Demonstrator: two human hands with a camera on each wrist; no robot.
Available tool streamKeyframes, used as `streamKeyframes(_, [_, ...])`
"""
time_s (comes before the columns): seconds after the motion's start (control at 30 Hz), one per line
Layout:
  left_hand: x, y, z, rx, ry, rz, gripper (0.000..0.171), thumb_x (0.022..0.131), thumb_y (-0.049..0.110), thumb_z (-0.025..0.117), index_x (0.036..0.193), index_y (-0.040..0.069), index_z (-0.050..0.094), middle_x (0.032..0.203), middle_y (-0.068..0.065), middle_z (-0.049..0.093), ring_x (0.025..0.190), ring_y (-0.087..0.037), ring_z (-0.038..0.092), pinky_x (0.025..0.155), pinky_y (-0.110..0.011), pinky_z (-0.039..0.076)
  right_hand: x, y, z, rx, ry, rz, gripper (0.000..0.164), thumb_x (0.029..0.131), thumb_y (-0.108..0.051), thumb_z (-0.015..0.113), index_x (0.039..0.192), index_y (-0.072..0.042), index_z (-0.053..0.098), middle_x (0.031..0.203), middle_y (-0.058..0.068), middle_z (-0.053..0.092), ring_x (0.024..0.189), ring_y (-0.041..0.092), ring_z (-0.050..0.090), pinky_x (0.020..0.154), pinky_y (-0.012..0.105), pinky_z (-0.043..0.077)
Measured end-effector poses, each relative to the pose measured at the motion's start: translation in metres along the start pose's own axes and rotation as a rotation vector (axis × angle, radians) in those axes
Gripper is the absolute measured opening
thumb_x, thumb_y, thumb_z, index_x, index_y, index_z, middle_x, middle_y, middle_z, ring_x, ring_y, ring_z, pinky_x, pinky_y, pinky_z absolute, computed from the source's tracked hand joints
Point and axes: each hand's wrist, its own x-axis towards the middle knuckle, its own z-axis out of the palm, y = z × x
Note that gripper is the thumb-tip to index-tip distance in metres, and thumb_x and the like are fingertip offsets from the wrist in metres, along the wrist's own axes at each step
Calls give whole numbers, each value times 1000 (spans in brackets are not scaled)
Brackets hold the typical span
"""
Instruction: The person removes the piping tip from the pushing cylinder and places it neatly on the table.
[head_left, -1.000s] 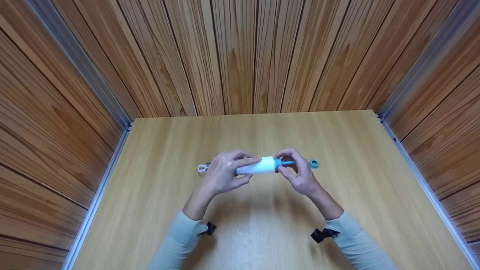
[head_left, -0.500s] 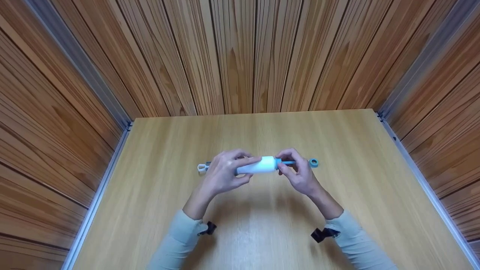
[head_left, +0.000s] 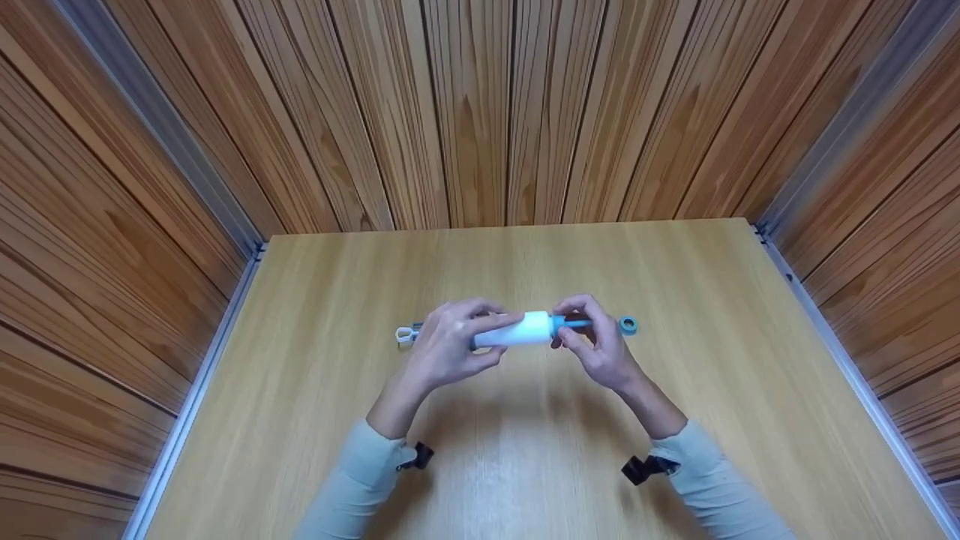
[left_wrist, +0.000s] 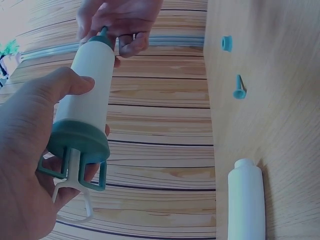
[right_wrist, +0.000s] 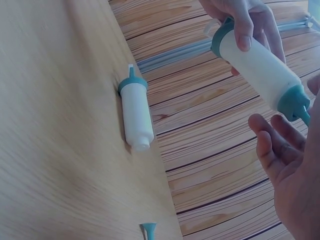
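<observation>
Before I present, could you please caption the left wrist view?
Left hand holding a white syringe, right hand at its nozzle, another nozzle and ring on table.

Along the far edge of the desk (head_left: 510,255) you had a free lane — nearer in, the held bottle (head_left: 531,328) barred the gap between your left hand (head_left: 448,345) and right hand (head_left: 601,347), while a lying bottle (right_wrist: 136,114), nozzle (left_wrist: 239,93) and ring (left_wrist: 229,43) obstructed low passes.

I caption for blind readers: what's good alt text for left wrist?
A left hand grips a white tube with teal ends; the right hand is at its tip. On the table are another white tube, a teal nozzle and ring.
</observation>
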Motion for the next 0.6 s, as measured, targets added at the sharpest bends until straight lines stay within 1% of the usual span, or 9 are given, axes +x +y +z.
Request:
streamKeyframes(0.1, [0, 0, 0, -6, 8, 6, 44, 90, 19, 94, 134, 20, 85, 121, -6, 85, 101, -23, 81, 84, -38, 67, 1, -3, 2, -4, 22, 45, 16, 104, 15, 60, 120, 13, 61, 107, -5, 71, 77, 9, 73, 70, 24, 66])
streamKeyframes(0.2, [0, 0, -1, -5, 4, 4, 44, 90, 19, 94, 134, 20, 85, 122, -6, 85, 102, -23, 82, 86, -39, 67, 1, -5, 3, -7, 29, 68, 14, 105, 14, 60, 119, 14, 61, 107, -11, 70, 78, 7, 71, 69, 24, 65])
streamKeyframes(0.3, [0, 0, -1, -9, -4, -4, 45, 91, 20, 94, 134, 20, 84, 123, -6, 84, 104, -24, 82, 87, -40, 67, 1, -4, 3, -6, 19, 62, 17, 104, 15, 60, 121, 14, 59, 108, -10, 69, 82, 6, 70, 71, 23, 65])
streamKeyframes(0.4, [0, 0, -2, -13, -2, -7, 45, 91, 19, 95, 135, 21, 84, 123, -6, 84, 104, -24, 82, 87, -39, 67, 2, -3, 3, 6, 5, 34, 21, 102, 17, 62, 123, 15, 57, 111, -7, 69, 86, 6, 71, 74, 22, 65])
streamKeyframes(0.6, [-1, 0, -2, 3, 4, -5, 47, 90, 20, 95, 136, 22, 84, 124, -6, 84, 106, -24, 82, 87, -39, 67, 0, -1, 1, 16, -15, -26, 29, 97, 20, 64, 125, 16, 56, 117, -1, 68, 90, 11, 73, 79, 26, 67])
